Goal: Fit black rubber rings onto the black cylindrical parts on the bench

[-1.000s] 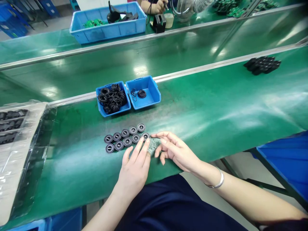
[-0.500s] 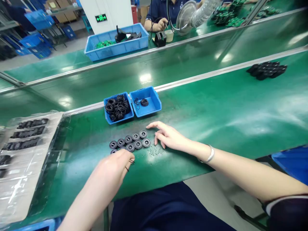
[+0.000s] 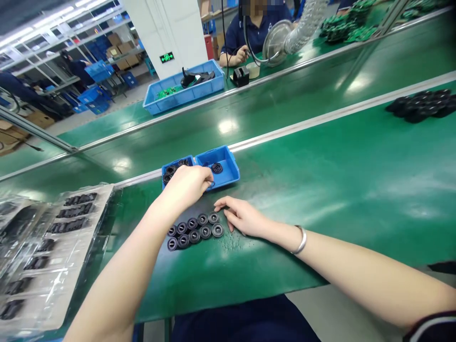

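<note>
Two rows of round black parts (image 3: 195,230) lie on the green table (image 3: 320,190). My right hand (image 3: 242,216) rests flat beside their right end, fingers stretched out, holding nothing. My left hand (image 3: 188,185) is closed in a pinch on thin black rubber rings, one of which shows at the fingertips. It hovers over the joint between two small blue bins. The left bin (image 3: 167,170) is full of black rings and partly hidden by the hand. The right bin (image 3: 230,173) holds only a few rings (image 3: 216,167).
Clear plastic trays with black parts (image 3: 53,237) lie at the left. A pile of black parts (image 3: 423,107) sits far right. Beyond the conveyor belt (image 3: 249,114) stand a large blue crate (image 3: 181,95) and a round fan (image 3: 276,40), with a person's hand (image 3: 242,54) at work.
My left hand has gone from the table's near edge forward to the blue bins, still pinched on rings. My right hand has stayed beside the round parts. The view has tilted up.
</note>
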The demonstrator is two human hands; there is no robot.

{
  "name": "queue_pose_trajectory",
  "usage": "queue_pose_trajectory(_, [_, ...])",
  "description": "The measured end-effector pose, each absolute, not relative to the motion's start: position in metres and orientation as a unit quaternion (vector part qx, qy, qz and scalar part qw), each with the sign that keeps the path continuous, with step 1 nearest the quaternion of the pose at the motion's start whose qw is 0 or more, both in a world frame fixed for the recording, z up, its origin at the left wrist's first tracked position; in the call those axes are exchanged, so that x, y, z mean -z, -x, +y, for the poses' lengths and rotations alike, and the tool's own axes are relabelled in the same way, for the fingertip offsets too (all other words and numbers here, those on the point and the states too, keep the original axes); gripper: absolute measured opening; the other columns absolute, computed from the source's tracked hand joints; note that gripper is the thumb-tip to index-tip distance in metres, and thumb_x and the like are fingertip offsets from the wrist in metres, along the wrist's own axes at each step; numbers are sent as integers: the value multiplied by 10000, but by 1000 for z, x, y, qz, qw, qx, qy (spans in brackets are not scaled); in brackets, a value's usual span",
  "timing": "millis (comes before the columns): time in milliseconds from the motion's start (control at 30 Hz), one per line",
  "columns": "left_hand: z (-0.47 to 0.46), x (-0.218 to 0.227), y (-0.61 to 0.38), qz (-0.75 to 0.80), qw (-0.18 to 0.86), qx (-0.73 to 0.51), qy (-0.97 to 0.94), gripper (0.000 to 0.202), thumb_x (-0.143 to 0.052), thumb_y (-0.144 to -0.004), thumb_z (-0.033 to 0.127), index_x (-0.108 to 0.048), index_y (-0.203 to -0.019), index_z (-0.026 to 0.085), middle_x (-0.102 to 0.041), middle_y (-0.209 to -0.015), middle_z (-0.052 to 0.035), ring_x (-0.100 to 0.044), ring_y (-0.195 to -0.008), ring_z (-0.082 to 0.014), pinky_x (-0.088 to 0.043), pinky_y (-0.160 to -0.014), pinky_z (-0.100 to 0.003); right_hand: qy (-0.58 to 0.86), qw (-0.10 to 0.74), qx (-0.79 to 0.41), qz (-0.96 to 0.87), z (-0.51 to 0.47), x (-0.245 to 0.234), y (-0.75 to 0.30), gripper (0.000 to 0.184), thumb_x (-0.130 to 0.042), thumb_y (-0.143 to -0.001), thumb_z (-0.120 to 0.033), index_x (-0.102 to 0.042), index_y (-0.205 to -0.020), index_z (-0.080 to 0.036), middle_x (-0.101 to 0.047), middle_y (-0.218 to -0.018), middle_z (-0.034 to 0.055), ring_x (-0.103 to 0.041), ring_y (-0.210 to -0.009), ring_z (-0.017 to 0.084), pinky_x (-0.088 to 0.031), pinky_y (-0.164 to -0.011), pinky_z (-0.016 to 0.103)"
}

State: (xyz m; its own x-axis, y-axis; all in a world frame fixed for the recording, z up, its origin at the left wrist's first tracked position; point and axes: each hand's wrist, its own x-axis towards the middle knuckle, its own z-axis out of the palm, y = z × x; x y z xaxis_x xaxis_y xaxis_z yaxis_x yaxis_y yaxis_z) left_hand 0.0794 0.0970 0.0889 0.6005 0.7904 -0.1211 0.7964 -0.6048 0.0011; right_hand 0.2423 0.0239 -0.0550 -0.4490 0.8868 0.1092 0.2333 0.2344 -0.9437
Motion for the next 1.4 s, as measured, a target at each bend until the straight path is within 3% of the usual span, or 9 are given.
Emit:
queue_pose_trajectory(233, [152, -57, -110, 450, 4, 49, -892, 205, -669, -776, 78, -746, -900, 223, -782, -950, -28, -723, -900, -224, -529, -798, -288, 393, 311, -527, -687, 25, 50, -248, 311, -393, -909, -65, -529, -1169, -168, -675, -1110, 66, -469, -361, 11, -395, -324, 163])
queue_pose_trajectory(400, [133, -72, -95, 467, -28, -44, -883, 168, -566, -923, 186, -716, -998, 177, -745, -1075, -91, -690, -1015, -256, -506, -929, -381, 387, 326, -528, -683, 25, 55, -251, 406, -403, -829, -17, -508, -1191, -169, -664, -919, 11, -482, -375, 35, -432, -377, 180])
queue_pose_trajectory(533, [93, -84, -44, 460, -9, -109, -881, 244, -497, -1004, 358, -681, -1033, 201, -728, -1101, -55, -676, -1030, -207, -503, -953, -347, 377, 378, -444, -720, 23, 56, -256, 430, -514, -795, -54, -538, -1209, -170, -613, -1061, 77, -609, -691, 114, -529, -554, 233])
queue_pose_trajectory(633, [59, -72, 11, 437, 44, -170, -882, 297, -536, -983, 450, -650, -1119, 212, -705, -1176, -75, -650, -1116, -230, -475, -1015, -403, 343, 381, -387, -766, 21, 55, -258, 507, -620, -837, -179, -486, -1325, -179, -574, -1194, 126, -611, -972, 208, -582, -771, 350])
queue_pose_trajectory(800, [14, -21, 64, 460, 125, -126, -870, 798, -729, -760, 636, -482, -1403, 234, -521, -1468, -154, -468, -1371, -319, -365, -1141, -509, 284, 333, -303, -847, 19, 49, -246, 802, -742, -836, -429, -341, -1497, -213, -438, -1483, 154, -388, -1388, 320, -385, -1145, 547])
queue_pose_trajectory(900, [3, 7, 62, 443, 163, -131, -872, 957, -780, -681, 655, -411, -1468, 253, -478, -1506, -160, -402, -1419, -345, -306, -1178, -540, 260, 312, -286, -868, 19, 49, -237, 880, -757, -815, -515, -324, -1519, -212, -440, -1490, 160, -372, -1407, 331, -367, -1163, 557])
queue_pose_trajectory(1067, [5, 27, 43, 416, 179, -172, -875, 873, -761, -726, 635, -445, -1441, 246, -564, -1405, -147, -493, -1330, -315, -379, -1136, -504, 257, 309, -272, -874, 21, 52, -233, 882, -750, -824, -521, -314, -1530, -221, -456, -1474, 167, -403, -1384, 339, -394, -1135, 570])
queue_pose_trajectory(1267, [1, 32, 19, 393, 175, -201, -880, 741, -736, -774, 621, -517, -1363, 229, -642, -1300, -128, -568, -1223, -295, -422, -1078, -465, 264, 298, -252, -882, 17, 51, -239, 670, -698, -885, -450, -410, -1444, -217, -543, -1375, 159, -505, -1286, 317, -460, -1078, 528])
queue_pose_trajectory(1400, [-7, 39, 0, 401, 160, -205, -878, 742, -730, -760, 657, -546, -1334, 224, -668, -1275, -100, -592, -1200, -269, -435, -1061, -399, 282, 263, -228, -894, 8, 57, -252, 599, -631, -926, -405, -384, -1454, -265, -532, -1404, 149, -508, -1308, 335, -467, -1076, 551])
